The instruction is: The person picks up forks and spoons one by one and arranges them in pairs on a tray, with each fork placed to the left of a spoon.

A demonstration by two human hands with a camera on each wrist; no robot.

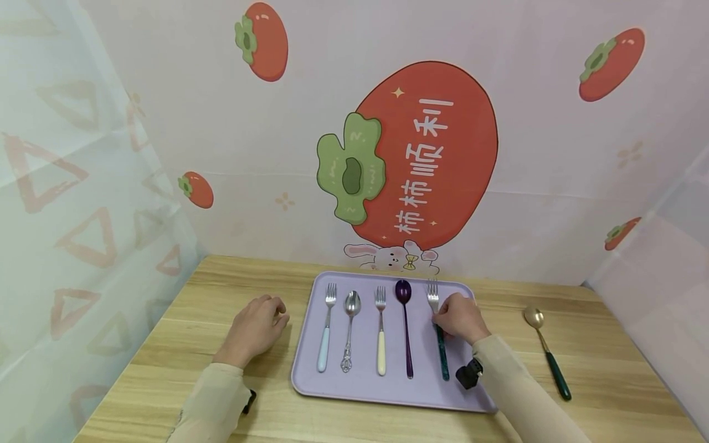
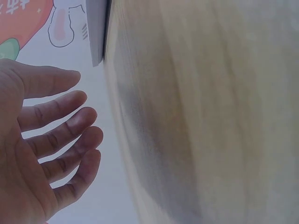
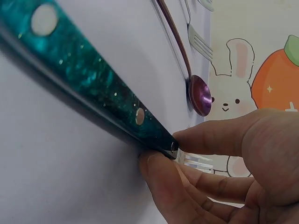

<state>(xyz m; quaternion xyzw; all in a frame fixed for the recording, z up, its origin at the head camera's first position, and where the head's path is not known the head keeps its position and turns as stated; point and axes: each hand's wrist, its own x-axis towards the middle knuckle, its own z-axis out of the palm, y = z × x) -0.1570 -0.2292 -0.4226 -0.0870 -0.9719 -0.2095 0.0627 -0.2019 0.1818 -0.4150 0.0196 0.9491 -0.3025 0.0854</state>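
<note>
My right hand [image 1: 461, 317] pinches a fork with a teal, marbled handle [image 1: 443, 357] near where handle meets metal neck, thumb on one side and fingers on the other. The fork lies along the right side of a lilac tray [image 1: 360, 391]; in the right wrist view its riveted handle [image 3: 88, 70] runs close over the tray, and the fingers partly cover its tines. To its left on the tray is a dark purple spoon [image 1: 404, 293]. Left of the tray, my left hand [image 1: 257, 329] holds nothing, its fingers loosely bent above the wooden table in the left wrist view.
Farther left on the tray lie a cream-handled fork [image 1: 381, 352], an ornate silver spoon [image 1: 348, 344] and a fork with a light blue handle [image 1: 324, 351]. Right of the tray, a gold spoon with a green handle [image 1: 556, 374] rests on the table [image 1: 615, 369]. A printed backdrop [image 1: 532, 154] stands behind.
</note>
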